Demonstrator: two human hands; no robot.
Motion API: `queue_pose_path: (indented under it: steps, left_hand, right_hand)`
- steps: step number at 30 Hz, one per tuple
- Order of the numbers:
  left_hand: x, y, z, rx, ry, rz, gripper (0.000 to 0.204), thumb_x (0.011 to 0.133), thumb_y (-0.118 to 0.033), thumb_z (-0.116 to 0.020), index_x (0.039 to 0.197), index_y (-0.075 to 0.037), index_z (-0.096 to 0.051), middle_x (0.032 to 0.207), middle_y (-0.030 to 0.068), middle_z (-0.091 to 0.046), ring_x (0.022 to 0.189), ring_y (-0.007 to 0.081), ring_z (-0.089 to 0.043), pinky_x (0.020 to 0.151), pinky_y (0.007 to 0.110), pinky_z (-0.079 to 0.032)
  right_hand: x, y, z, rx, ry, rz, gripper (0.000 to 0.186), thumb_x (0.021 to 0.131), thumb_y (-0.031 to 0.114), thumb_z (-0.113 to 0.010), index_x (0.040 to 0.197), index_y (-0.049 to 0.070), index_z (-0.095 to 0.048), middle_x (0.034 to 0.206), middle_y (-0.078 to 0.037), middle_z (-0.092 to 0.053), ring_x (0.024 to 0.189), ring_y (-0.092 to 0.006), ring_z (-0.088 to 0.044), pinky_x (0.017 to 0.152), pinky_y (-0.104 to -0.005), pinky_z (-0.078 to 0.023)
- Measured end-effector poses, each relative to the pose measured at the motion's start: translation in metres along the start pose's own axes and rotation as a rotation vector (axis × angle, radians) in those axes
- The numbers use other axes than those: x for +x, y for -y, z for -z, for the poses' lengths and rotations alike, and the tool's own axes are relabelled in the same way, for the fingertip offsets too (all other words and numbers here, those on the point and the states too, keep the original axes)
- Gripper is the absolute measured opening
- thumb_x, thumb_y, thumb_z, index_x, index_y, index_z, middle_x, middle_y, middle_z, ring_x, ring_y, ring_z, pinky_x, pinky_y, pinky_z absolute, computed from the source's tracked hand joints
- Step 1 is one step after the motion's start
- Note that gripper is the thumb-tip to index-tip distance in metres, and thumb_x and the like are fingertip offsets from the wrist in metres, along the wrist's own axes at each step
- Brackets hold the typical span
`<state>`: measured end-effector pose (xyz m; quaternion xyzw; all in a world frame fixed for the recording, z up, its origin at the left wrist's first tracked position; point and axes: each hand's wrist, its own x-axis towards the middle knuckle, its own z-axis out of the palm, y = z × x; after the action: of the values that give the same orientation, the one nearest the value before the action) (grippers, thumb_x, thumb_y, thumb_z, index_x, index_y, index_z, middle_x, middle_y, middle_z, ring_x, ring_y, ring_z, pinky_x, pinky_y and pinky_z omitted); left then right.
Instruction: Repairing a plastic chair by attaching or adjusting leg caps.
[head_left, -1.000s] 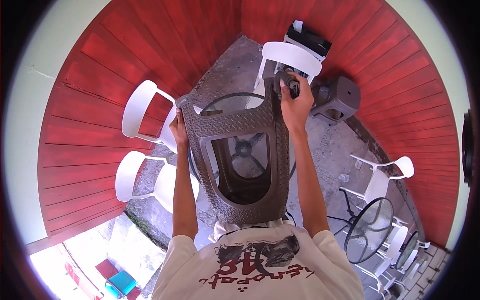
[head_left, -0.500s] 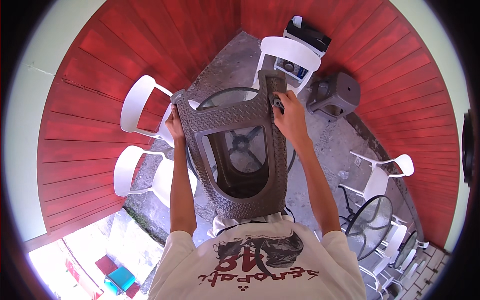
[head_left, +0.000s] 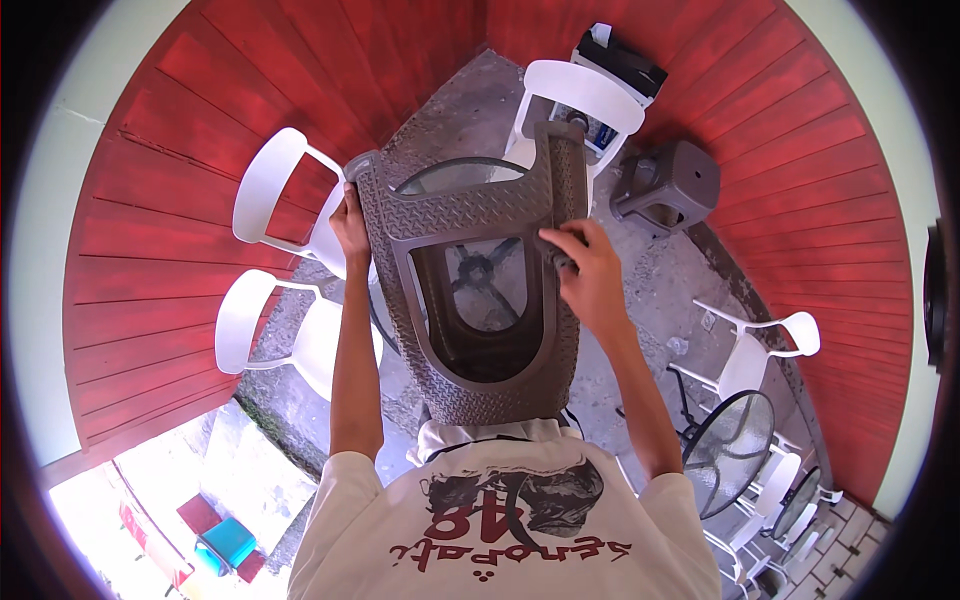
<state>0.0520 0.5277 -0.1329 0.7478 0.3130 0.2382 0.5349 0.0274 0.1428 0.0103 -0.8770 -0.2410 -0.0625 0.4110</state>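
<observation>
In front of my chest stands a brown plastic stool with a woven-pattern surface, tilted so that its legs point away from me and an arched opening faces up. My left hand is closed around the outer edge of its left leg. On the right leg, my right hand is closed on a small dark wad pressed near the leg's inner edge. The fingers partly cover this wad, so its kind cannot be made out.
A round glass table stands behind the stool. White chairs are at left, beyond and at right. A second brown stool stands by the red wall. More glass tables are at lower right.
My right hand has slid toward me along the stool's right leg with the dark wad. My left hand keeps its hold on the left leg. The view has shifted slightly.
</observation>
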Motion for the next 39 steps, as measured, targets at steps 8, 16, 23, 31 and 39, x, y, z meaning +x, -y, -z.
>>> queue_pose_path:
  steps: [8, 16, 23, 31, 39]
  left_hand:
    - [-0.018, -0.012, 0.001, -0.165, -0.098, -0.035, 0.066, 0.108, -0.049, -0.05, 0.082, 0.01, -0.063, 0.064, 0.0013, -0.043, 0.068, 0.0114, -0.035, 0.058, 0.037, -0.034]
    - [-0.026, -0.011, 0.007, 0.042, -0.014, 0.051, 0.074, 0.106, -0.058, -0.048, 0.094, 0.012, -0.07, 0.071, 0.0079, -0.061, 0.07, 0.014, -0.048, 0.067, 0.036, -0.045]
    - [-0.024, -0.009, 0.006, 0.122, 0.037, 0.054, 0.073, 0.107, -0.057, -0.048, 0.094, 0.012, -0.07, 0.072, 0.0064, -0.06, 0.071, 0.0133, -0.048, 0.066, 0.036, -0.044]
    - [-0.028, -0.012, -0.008, 0.021, 0.05, 0.021, 0.068, 0.107, -0.054, -0.049, 0.095, 0.009, -0.072, 0.071, 0.0038, -0.06, 0.069, 0.0127, -0.048, 0.064, 0.036, -0.043]
    - [-0.025, -0.011, -0.007, -0.1, 0.021, -0.011, 0.068, 0.108, -0.05, -0.049, 0.093, 0.011, -0.073, 0.068, 0.0043, -0.064, 0.068, 0.0104, -0.051, 0.062, 0.035, -0.045]
  right_hand:
    - [-0.012, -0.006, 0.002, -0.197, 0.189, 0.036, 0.051, 0.066, -0.016, -0.062, 0.11, 0.007, -0.074, 0.1, -0.013, -0.064, 0.095, -0.0364, -0.064, 0.078, -0.0441, -0.053]
    - [0.016, -0.019, 0.005, -0.024, -0.019, -0.036, 0.045, 0.069, -0.015, -0.069, 0.11, 0.006, -0.072, 0.1, -0.016, -0.067, 0.089, -0.038, -0.068, 0.076, -0.042, -0.055]
    - [0.004, -0.026, 0.016, -0.048, 0.024, 0.015, 0.043, 0.07, -0.013, -0.07, 0.108, 0.006, -0.072, 0.098, -0.016, -0.068, 0.088, -0.0373, -0.068, 0.076, -0.0409, -0.055]
    - [0.002, -0.037, -0.002, 0.015, -0.256, -0.123, 0.04, 0.071, -0.008, -0.069, 0.109, 0.003, -0.071, 0.095, -0.016, -0.067, 0.086, -0.0382, -0.068, 0.075, -0.0408, -0.054]
    - [0.003, -0.026, -0.002, -0.033, -0.182, -0.039, 0.048, 0.068, -0.012, -0.066, 0.111, 0.007, -0.071, 0.096, -0.014, -0.062, 0.091, -0.0385, -0.063, 0.076, -0.0447, -0.052]
